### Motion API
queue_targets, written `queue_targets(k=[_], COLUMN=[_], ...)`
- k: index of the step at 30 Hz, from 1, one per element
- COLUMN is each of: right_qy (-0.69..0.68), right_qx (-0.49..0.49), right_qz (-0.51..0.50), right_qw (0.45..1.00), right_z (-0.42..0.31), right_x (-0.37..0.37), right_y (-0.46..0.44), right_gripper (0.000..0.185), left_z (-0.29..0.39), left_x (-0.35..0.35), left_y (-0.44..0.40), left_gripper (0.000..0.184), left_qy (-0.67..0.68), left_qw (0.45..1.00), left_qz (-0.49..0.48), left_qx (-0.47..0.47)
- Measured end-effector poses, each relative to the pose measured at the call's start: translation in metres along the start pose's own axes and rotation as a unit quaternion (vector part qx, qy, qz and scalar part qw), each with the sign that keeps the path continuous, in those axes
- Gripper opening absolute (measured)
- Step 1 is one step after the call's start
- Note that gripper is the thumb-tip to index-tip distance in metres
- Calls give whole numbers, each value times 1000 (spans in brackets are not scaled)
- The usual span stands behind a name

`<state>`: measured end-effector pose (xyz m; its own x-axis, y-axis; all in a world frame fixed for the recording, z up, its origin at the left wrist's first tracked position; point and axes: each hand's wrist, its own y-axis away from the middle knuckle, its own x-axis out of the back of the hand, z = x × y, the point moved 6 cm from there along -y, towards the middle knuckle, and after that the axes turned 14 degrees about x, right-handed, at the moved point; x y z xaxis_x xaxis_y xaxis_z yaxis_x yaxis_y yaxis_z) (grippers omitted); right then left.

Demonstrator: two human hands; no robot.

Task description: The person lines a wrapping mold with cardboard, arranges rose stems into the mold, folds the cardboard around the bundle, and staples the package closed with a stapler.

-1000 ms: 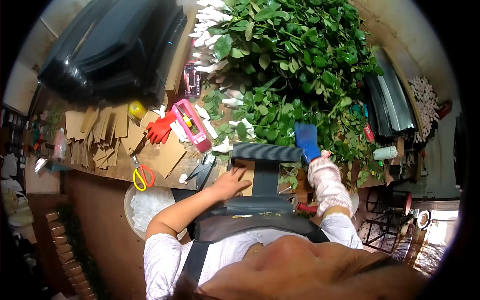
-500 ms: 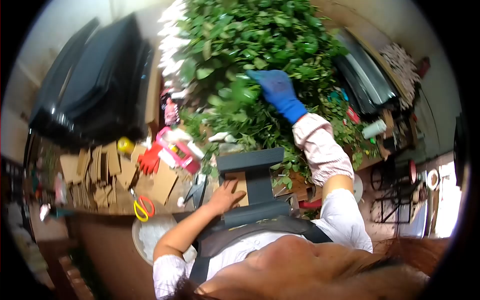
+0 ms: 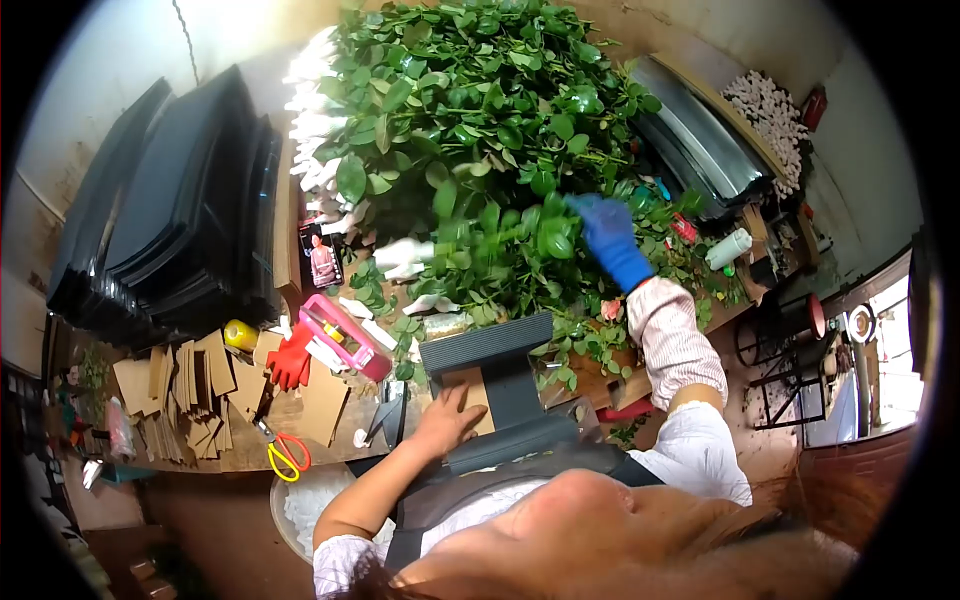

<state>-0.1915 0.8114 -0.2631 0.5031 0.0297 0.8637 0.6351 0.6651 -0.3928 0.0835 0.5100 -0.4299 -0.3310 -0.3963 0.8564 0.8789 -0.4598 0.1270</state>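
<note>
Bare and with its fingers spread, my left hand (image 3: 447, 420) rests on a brown cardboard piece (image 3: 480, 402) lying on the dark ribbed holder (image 3: 487, 345). In a blue glove, my right hand (image 3: 608, 238) is closed on leafy stems (image 3: 500, 245) at the near side of the big leafy heap (image 3: 480, 90). These stems are slightly blurred, and a white-wrapped end (image 3: 403, 256) shows at their left. The glove's fingertips are partly hidden by leaves.
A pink tape dispenser (image 3: 345, 337), red glove (image 3: 290, 360), scissors (image 3: 287, 455) and cardboard pieces (image 3: 190, 385) lie left of the holder. Black sheet stacks (image 3: 180, 200) stand at the far left, others (image 3: 700, 140) at the right. A white bin (image 3: 310, 500) is below.
My right hand reached up into the heap, then came back down and right with leafy stems. My left hand stayed on the cardboard while the view shifted.
</note>
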Motion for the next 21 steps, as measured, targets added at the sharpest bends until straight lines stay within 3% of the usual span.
queue_targets(k=[1, 3, 5, 8, 10, 13, 16, 20, 21], right_qy=[10, 27, -51, -192, -92, 78, 51, -177, -183], right_qx=[-26, 2, 33, 81, 113, 13, -44, 176, 201], right_qz=[-176, -269, -233, 51, 207, 170, 80, 243, 234], right_qw=[984, 963, 971, 977, 967, 982, 994, 937, 933], right_z=[-13, -48, -61, -74, -72, -50, -41, -54, -68], right_x=[-24, -22, -20, 51, 71, 39, -1, 29, 54], right_y=[7, 21, -1, -99, -160, -225, -242, -184, -162], right_gripper=[53, 50, 48, 40, 36, 42, 43, 33, 31], left_z=[1, 0, -2, -1, 2, 4, 2, 1, -2], left_x=[0, -3, -4, -2, 2, 2, 1, 0, -4], left_y=[0, 0, -1, -1, 0, -1, 1, 4, 4], left_gripper=[55, 56, 56, 56, 56, 54, 54, 52, 50], left_qy=[-6, -6, 0, 3, -2, -8, 10, 12, 14], left_qw=[1000, 1000, 1000, 1000, 1000, 999, 1000, 1000, 1000], left_qz=[-8, -10, -7, 0, -16, -28, -20, -5, 11], left_qx=[4, -5, -4, 3, 14, 16, 8, 13, 5])
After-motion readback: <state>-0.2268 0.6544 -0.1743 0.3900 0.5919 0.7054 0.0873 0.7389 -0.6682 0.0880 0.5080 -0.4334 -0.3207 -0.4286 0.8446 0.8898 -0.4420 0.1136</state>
